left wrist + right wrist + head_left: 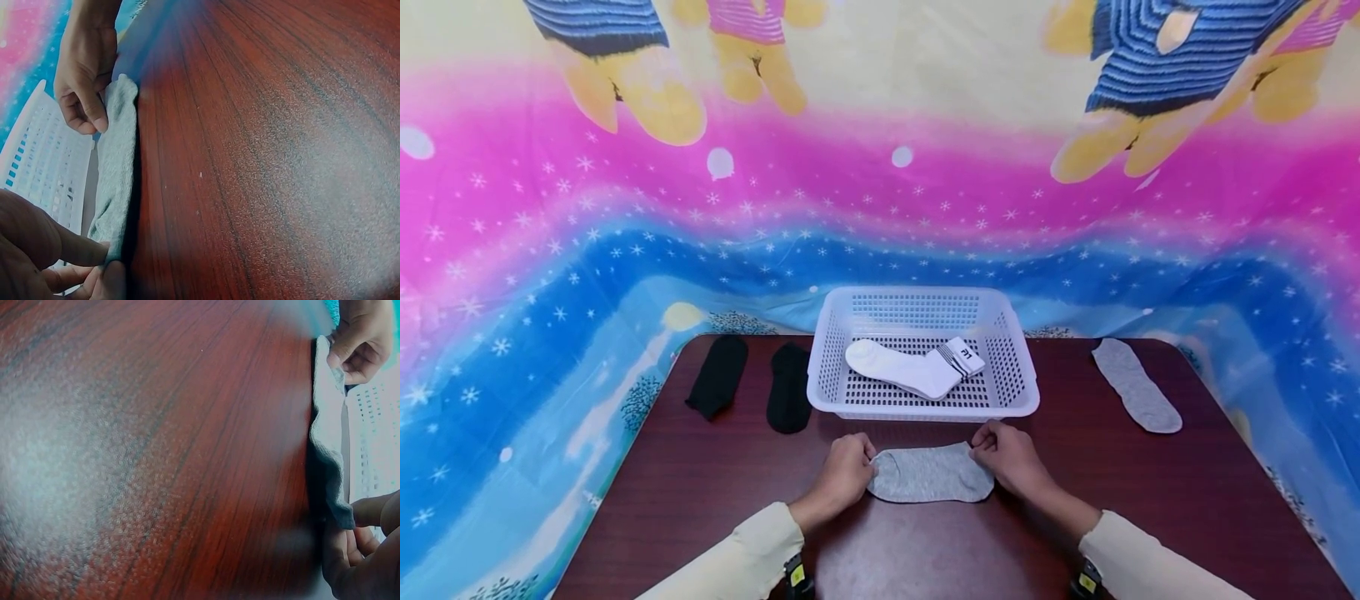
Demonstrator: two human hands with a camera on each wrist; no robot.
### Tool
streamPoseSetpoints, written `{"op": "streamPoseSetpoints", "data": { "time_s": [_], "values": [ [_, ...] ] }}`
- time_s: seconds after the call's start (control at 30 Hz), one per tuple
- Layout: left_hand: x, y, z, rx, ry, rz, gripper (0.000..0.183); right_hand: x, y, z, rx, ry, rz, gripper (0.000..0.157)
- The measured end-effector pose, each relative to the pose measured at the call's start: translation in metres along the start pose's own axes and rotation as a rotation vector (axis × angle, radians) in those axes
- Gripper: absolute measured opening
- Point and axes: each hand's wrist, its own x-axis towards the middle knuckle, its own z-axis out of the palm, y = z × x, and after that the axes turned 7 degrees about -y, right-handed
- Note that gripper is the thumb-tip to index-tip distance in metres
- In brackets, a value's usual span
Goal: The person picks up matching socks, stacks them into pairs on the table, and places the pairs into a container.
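A light grey ankle sock (931, 473) is stretched sideways between both hands, just in front of the basket. My left hand (844, 471) pinches its left end between thumb and fingers; the left wrist view shows that grip on the sock (119, 162) close up. At the opposite end my right hand (1013, 458) pinches the upper right corner. In the right wrist view the sock (326, 419) looks wavy along its lower edge, held slightly over the tabletop with a dark shadow beside it.
Behind the hands stands a white plastic basket (925, 412) holding a white sock (898, 369) with black stripes. Two black socks (718, 377) lie left of it on the dark red wooden table (715, 492). Another grey sock (1138, 387) lies at the right. A patterned cloth (880, 192) hangs behind.
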Motion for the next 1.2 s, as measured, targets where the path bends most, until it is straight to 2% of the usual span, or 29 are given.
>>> {"op": "streamPoseSetpoints", "data": {
  "time_s": [0.2,0.47,0.77,0.9,1.0,1.1,1.2],
  "values": [
    [-0.001,0.001,-0.001,0.006,0.013,0.012,0.012,-0.001,0.001,0.000,0.015,-0.005,-0.013,0.011],
    [-0.003,0.003,-0.002,-0.012,0.006,-0.040,0.010,-0.006,0.005,-0.003,0.074,-0.049,0.035,0.017],
    [-0.006,0.003,-0.004,-0.007,0.002,-0.044,0.007,-0.009,0.014,-0.019,0.044,-0.081,0.059,0.019],
    [-0.012,0.009,-0.006,0.078,0.005,-0.060,0.011,-0.010,0.024,-0.032,0.030,-0.091,0.108,0.023],
    [-0.019,0.018,-0.016,0.224,0.018,-0.003,0.009,-0.010,0.034,-0.046,0.016,-0.079,0.146,0.025],
    [-0.027,0.031,-0.035,0.341,0.045,0.099,0.009,-0.012,0.048,-0.066,-0.006,-0.040,0.150,0.027],
    [-0.029,0.039,-0.059,0.399,0.151,0.204,0.010,-0.012,0.067,-0.093,-0.064,0.031,0.126,0.033]
  ]
}}
